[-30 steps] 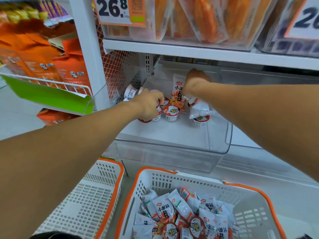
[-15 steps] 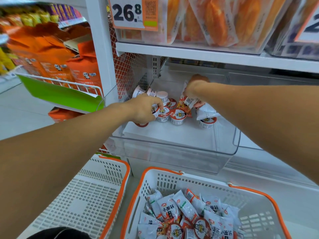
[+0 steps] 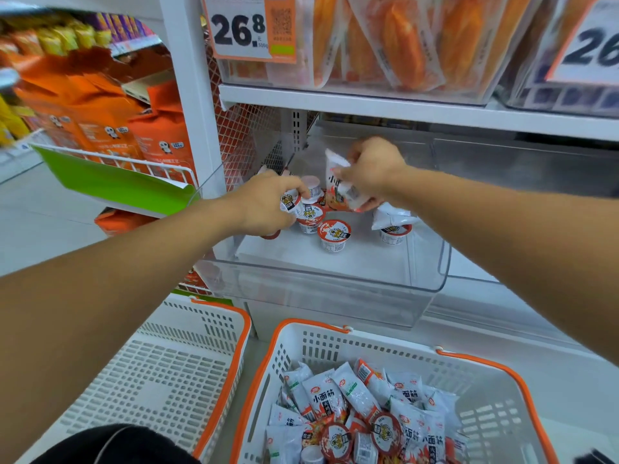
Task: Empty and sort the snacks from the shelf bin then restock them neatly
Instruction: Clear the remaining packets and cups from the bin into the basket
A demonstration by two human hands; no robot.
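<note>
A clear plastic shelf bin (image 3: 335, 289) holds a few small snack cups with red tiger lids and some white-and-red snack packets. My left hand (image 3: 268, 204) reaches into the bin's left side and grips small snack cups (image 3: 290, 201). My right hand (image 3: 371, 169) is further back and pinches white snack packets (image 3: 338, 182), lifted off the bin floor. One cup (image 3: 333, 234) stands alone in the middle; another cup (image 3: 392, 234) sits at the right under a loose packet (image 3: 390, 216).
Below, a white basket with orange rim (image 3: 495, 366) holds several packets and cups. A second basket (image 3: 160, 370) to its left has nothing in it. An upper shelf (image 3: 402, 108) carries bagged orange snacks and price tags. Orange bags hang on a rack (image 3: 100, 122) at left.
My right hand has closed on packets at the back and raised them from the bin floor. My left hand has gathered cups on the left side. The view shifted slightly.
</note>
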